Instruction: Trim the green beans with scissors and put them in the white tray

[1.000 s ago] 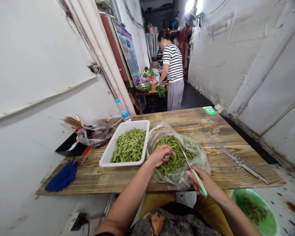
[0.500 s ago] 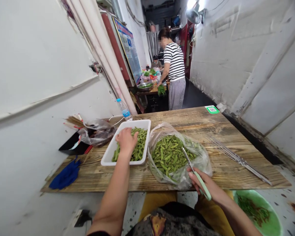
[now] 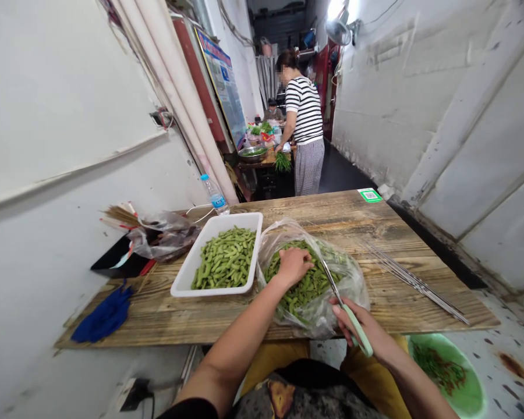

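My left hand (image 3: 293, 265) is over the green soybean pods (image 3: 299, 299) in a clear plastic bag (image 3: 353, 279). Its fingers are curled down among the pods, and what lies between the fingertips is hidden. In my right hand (image 3: 358, 326) is a pair of scissors (image 3: 355, 329) with pale green handles, the blades pointing up and away over the bag's right side. Left of the bag, a white plastic tray (image 3: 179, 286) holds many more green pods.
On the wooden table (image 3: 402, 308) lie metal skewers (image 3: 419, 282) at right and a blue cloth (image 3: 102, 317) at left. A water bottle (image 3: 216, 196) stands behind the tray. A green basin (image 3: 474, 378) sits on the floor. Farther off, a person (image 3: 303, 122) in stripes handles greens.
My left hand has moved right, from the pods in the white tray to those in the plastic bag. The right hand keeps the scissors in nearly the same place.
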`<state>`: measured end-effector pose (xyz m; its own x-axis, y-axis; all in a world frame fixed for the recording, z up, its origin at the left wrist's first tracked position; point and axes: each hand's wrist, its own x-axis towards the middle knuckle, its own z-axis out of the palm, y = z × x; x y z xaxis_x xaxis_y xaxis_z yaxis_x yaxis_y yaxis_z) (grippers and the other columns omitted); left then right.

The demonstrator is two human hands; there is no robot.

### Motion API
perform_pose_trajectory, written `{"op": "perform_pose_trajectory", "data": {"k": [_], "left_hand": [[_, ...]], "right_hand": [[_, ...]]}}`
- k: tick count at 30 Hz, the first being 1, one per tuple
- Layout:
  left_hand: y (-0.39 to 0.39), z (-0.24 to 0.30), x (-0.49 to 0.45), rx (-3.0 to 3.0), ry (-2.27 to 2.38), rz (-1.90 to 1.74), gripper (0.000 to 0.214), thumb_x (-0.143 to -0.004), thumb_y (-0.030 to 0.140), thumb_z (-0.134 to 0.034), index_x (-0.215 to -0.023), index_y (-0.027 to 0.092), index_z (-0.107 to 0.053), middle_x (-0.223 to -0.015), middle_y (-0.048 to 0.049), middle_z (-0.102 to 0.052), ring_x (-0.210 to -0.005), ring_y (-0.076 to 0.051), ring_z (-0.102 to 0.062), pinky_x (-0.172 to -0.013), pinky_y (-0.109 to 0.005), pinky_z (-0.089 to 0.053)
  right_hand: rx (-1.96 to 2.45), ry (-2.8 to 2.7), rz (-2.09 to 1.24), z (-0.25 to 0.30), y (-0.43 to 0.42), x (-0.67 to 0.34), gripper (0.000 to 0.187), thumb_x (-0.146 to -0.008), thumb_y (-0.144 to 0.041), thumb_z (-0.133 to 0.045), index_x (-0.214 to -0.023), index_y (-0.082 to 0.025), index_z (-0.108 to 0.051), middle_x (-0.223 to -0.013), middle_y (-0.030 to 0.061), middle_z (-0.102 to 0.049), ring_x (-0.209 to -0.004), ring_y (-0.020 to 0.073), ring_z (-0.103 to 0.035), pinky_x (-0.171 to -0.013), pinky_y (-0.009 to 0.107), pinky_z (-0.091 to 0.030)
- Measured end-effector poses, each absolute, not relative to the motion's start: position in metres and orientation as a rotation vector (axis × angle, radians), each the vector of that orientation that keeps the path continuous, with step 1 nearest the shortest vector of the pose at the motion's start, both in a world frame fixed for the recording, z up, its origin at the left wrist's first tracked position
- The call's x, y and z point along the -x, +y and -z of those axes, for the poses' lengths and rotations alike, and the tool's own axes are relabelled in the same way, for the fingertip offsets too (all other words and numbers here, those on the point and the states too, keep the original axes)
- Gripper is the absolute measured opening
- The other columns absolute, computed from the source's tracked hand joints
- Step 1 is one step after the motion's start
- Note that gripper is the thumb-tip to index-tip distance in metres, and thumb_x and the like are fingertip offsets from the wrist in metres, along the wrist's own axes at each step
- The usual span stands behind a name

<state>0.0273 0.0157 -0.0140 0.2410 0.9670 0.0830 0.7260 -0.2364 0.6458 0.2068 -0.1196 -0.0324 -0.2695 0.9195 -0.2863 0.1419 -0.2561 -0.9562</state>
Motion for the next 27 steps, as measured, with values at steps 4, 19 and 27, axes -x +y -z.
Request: {"op": "perform_pose_trajectory", "data": {"k": [4, 19, 27], "left_hand": [[0.001, 0.003, -0.015, -1.914, 1.366, -0.689, 0.020, -0.077, 0.033, -0.058, -0.081, 0.020, -0.072, -0.083, -0.0045, -0.072, -0.080, -0.021, -0.061, -0.080, -0.030, -0.038], [-0.024, -0.014, 0.000, -1.734, 1.063, -0.533, 0.034, -0.078, 0.040, -0.053, -0.067, 0.012, -0.070, -0.056, 0.0001, -0.060, -0.051, -0.009, -0.042, -0.053, -0.021, -0.032], [-0.023, 0.000, 0.003, -1.335, 1.122, -0.662, 0.036, -0.069, 0.046, -0.065, -0.075, 0.011, -0.069, -0.045, 0.0058, -0.043, -0.044, -0.005, -0.033, -0.045, -0.019, -0.024]], "right_hand": [[1.387, -1.407, -1.558, 0.035, -0.115, -0.204, 0.052, -0.080, -0.061, -0.049, -0.109, -0.018, -0.050, -0.053, -0.0075, -0.042, -0.042, 0.0090, -0.041, -0.040, 0.021, -0.035], [1.324, -1.488, -1.626, 0.022, -0.114, -0.189, 0.048, -0.081, -0.061, -0.048, -0.102, -0.019, -0.050, -0.047, -0.0095, -0.039, -0.035, 0.0073, -0.036, -0.034, 0.018, -0.032], [1.351, -1.396, -1.688, 0.021, -0.113, -0.187, 0.041, -0.079, -0.060, -0.052, -0.090, -0.020, -0.050, -0.044, -0.0111, -0.034, -0.032, 0.0056, -0.031, -0.029, 0.017, -0.028]]}}
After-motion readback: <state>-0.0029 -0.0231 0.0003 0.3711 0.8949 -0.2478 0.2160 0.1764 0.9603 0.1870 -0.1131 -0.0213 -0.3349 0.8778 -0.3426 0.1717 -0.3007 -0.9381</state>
